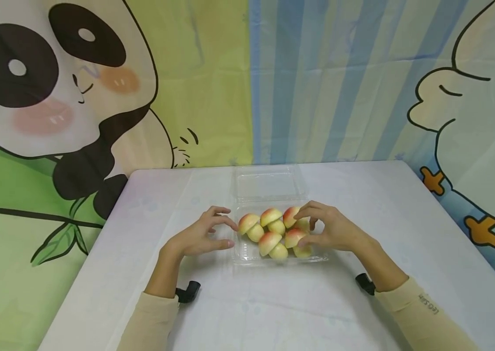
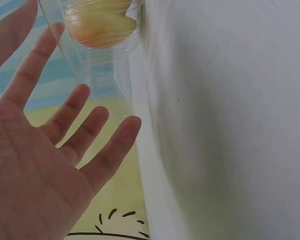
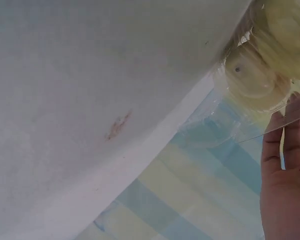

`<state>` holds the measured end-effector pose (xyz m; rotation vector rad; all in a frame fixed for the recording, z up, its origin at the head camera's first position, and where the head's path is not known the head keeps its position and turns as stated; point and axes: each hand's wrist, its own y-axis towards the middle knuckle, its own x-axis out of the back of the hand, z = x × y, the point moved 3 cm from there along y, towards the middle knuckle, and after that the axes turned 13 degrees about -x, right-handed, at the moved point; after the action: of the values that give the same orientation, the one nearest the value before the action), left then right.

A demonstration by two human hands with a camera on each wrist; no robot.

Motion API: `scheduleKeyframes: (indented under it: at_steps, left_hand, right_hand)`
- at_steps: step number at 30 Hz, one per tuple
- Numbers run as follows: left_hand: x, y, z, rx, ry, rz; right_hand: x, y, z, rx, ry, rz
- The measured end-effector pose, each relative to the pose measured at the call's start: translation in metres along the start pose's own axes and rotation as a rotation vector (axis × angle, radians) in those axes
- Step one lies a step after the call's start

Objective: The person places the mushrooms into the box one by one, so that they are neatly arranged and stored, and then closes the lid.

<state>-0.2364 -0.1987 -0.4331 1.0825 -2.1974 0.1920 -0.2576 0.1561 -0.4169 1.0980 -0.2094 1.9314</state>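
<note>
Several mushroom-shaped pieces with red-and-yellow caps point(image 1: 269, 242) and pale yellow stems point(image 1: 278, 252) lie in a clear plastic clamshell box point(image 1: 247, 256). My right hand point(image 1: 333, 228) reaches over the box's right side, its thumb and fingers apart around the right-hand mushroom pieces and partly covering them. At the left wall, my left hand point(image 1: 201, 234) has its fingers spread, with fingertips right at the rim. In the left wrist view the left fingers point(image 2: 112, 150) are extended beside the box. The right wrist view shows extended right fingers point(image 3: 292, 135) behind the clear wall.
The box's clear lid point(image 1: 267, 185) lies folded back toward the table's far edge. A white cloth covers the table point(image 1: 247, 312). Behind it hangs a printed curtain point(image 1: 212, 83) with a panda and stripes. Black wrist mounts point(image 1: 189, 291) sit under both forearms.
</note>
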Motion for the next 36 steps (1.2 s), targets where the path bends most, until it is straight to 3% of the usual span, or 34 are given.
scheduleKeyframes:
  at_steps: [5, 9, 13, 17, 21, 27, 31, 36]
  left_hand:
    - [0.000, 0.002, 0.004, 0.018, 0.028, -0.033]
    - [0.001, 0.003, 0.008, 0.052, 0.044, -0.067]
    - [0.002, 0.005, 0.012, 0.079, -0.002, -0.090]
    - [0.005, 0.008, 0.015, 0.072, -0.025, -0.120]
    - [0.008, 0.017, 0.017, 0.079, 0.039, -0.126]
    - [0.013, 0.045, 0.017, 0.112, 0.089, -0.088]
    - [0.018, 0.058, 0.019, 0.163, 0.069, -0.081]
    - [0.020, 0.068, 0.025, 0.190, 0.078, -0.060]
  right_hand:
    - [0.010, 0.007, -0.011, 0.011, 0.000, -0.111]
    - [0.018, 0.014, -0.026, -0.103, 0.007, -0.152]
    - [0.025, 0.022, -0.041, -0.230, 0.009, -0.157]
    - [0.030, 0.033, -0.052, -0.326, 0.003, -0.115]
    - [0.032, 0.043, -0.064, -0.471, 0.050, -0.027]
    - [0.030, 0.046, -0.080, -0.639, 0.181, 0.077]
    - [0.022, 0.051, -0.086, -0.677, 0.246, 0.114]
    - [0.017, 0.059, -0.086, -0.651, 0.289, 0.135]
